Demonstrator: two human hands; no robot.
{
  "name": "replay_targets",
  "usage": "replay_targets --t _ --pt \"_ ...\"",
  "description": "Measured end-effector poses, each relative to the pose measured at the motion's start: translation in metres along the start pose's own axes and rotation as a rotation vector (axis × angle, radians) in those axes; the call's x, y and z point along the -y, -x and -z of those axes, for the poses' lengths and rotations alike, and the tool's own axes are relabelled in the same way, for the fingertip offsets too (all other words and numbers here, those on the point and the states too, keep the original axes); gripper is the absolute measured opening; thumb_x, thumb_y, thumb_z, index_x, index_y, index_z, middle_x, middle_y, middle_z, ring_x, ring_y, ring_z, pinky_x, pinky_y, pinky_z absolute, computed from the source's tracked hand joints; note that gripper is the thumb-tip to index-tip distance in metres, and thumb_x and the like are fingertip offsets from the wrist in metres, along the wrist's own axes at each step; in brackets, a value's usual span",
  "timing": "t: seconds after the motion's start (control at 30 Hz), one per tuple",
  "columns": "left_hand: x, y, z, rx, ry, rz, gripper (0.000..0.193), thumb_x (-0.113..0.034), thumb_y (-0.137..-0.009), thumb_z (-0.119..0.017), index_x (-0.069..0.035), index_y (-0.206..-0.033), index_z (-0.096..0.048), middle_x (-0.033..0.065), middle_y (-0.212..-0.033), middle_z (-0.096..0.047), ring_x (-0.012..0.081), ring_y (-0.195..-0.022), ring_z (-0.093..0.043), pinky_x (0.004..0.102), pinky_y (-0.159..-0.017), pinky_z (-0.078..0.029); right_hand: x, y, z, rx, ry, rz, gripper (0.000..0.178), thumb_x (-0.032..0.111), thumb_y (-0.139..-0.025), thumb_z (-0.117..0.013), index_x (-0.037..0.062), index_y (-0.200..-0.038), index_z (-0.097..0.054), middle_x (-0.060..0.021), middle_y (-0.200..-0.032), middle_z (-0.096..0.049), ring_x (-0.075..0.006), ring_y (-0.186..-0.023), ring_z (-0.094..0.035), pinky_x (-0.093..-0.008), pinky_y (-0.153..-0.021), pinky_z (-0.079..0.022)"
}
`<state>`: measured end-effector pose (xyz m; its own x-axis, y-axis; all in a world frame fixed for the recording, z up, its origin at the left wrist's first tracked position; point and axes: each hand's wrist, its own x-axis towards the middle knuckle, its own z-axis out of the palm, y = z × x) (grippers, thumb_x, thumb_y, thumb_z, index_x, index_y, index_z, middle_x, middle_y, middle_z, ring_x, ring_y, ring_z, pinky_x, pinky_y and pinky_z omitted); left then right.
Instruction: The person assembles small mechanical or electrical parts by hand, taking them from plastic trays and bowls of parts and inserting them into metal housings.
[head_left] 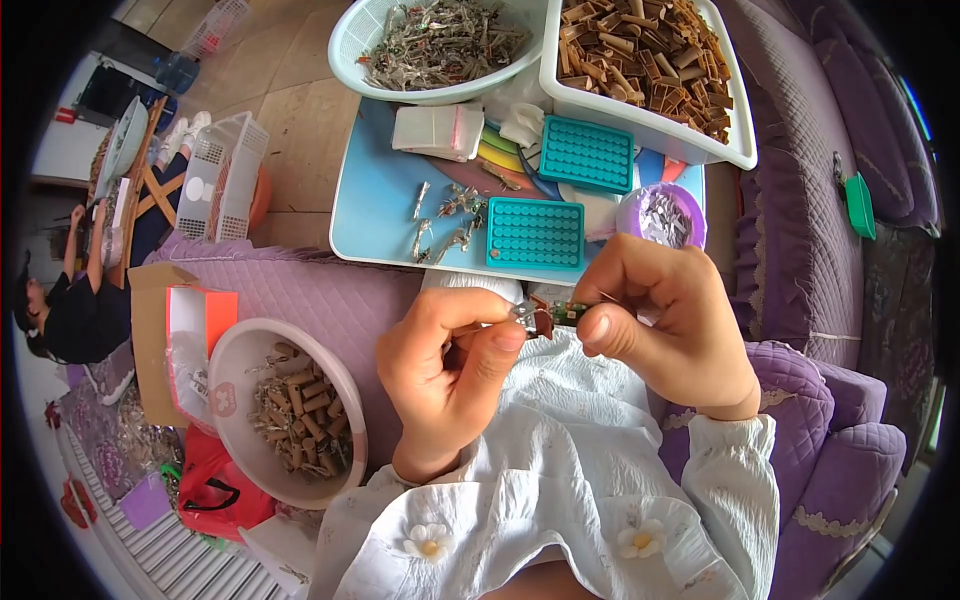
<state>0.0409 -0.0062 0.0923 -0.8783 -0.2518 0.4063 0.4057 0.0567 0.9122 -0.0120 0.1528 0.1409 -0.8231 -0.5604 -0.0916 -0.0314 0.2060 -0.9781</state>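
Note:
In front of my chest, my left hand (440, 370) and my right hand (672, 325) pinch a small electronic assembly (541, 318) from either end. Its left end looks clear and silvery, a brown piece sits in the middle, and a green circuit board shows at the right. Thin wires stick out by my fingers. Just beyond lies a teal tray of small round cells (536, 232), with a few wired silvery pieces (440, 225) to its left. A purple tub (690, 228) of small silver-grey pieces stands beyond my right hand.
Another teal tray (587, 153) and a stack of clear bags (437, 132) lie on the blue table (365, 190). Behind are a white bin (735, 95) of brown tube pieces and a pale basin (345, 50) of wired parts. At left stands a pink-white basin (225, 420); a person (85, 325) sits farther off.

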Motion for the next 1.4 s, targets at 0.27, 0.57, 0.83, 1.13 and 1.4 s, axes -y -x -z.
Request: replay_targets --t 0.27,0.57,0.83,1.13,1.4 --pt "0.003 -0.003 0.001 -0.041 -0.257 -0.153 0.018 -0.012 -0.072 -0.068 -0.001 -0.085 -0.060 0.0030 -0.063 -0.058 0.0044 -0.044 -0.044 0.0192 -0.038 -0.032 -0.004 -0.004 0.000 0.141 -0.408 -0.106 0.021 0.018 -0.081 -0.060 -0.0011 -0.077 -0.051 0.0008 -0.066 -0.052 -0.0022 -0.058 -0.046 -0.0169 -0.049 -0.038" --pt "0.010 -0.010 0.004 -0.078 -0.397 -0.420 0.015 -0.009 -0.071 -0.066 -0.001 -0.084 -0.061 0.0046 -0.054 -0.055 0.0135 -0.039 -0.043 0.0237 -0.037 -0.031 -0.008 -0.010 -0.006 0.125 -0.529 -0.092 0.021 0.019 -0.084 -0.057 0.0004 -0.078 -0.050 0.0001 -0.065 -0.052 -0.0037 -0.055 -0.048 -0.0166 -0.048 -0.038" --pt "0.012 -0.012 0.008 -0.031 -0.334 -0.427 0.014 -0.005 -0.070 -0.066 0.000 -0.082 -0.061 0.0041 -0.054 -0.053 0.0135 -0.040 -0.041 0.0231 -0.037 -0.031 -0.013 -0.016 -0.008 0.204 -0.801 -0.223 0.024 0.023 -0.088 -0.049 0.0021 -0.077 -0.051 -0.0026 -0.059 -0.053 -0.0056 -0.046 -0.044 -0.0175 -0.041 -0.034" --pt "0.005 -0.016 0.016 0.034 -0.314 -0.314 0.013 -0.004 -0.070 -0.064 0.000 -0.082 -0.061 0.0050 -0.060 -0.056 0.0141 -0.045 -0.046 0.0231 -0.041 -0.035 -0.019 -0.022 -0.004 0.322 -0.424 -0.030 0.024 0.022 -0.081 -0.060 -0.0002 -0.078 -0.052 -0.0032 -0.067 -0.055 -0.0075 -0.060 -0.053 -0.0210 -0.052 -0.044" --pt "0.004 -0.019 0.016 0.096 -0.125 0.026 0.012 -0.009 -0.084 -0.051 0.000 -0.088 -0.057 0.0069 -0.073 -0.059 0.0077 -0.056 -0.051 0.0209 -0.048 -0.038 -0.016 -0.027 -0.001 0.307 -0.300 -0.042 0.029 0.024 -0.091 -0.042 -0.0008 -0.085 -0.055 -0.0005 -0.064 -0.051 -0.0045 -0.052 -0.045 -0.0189 -0.046 -0.038"
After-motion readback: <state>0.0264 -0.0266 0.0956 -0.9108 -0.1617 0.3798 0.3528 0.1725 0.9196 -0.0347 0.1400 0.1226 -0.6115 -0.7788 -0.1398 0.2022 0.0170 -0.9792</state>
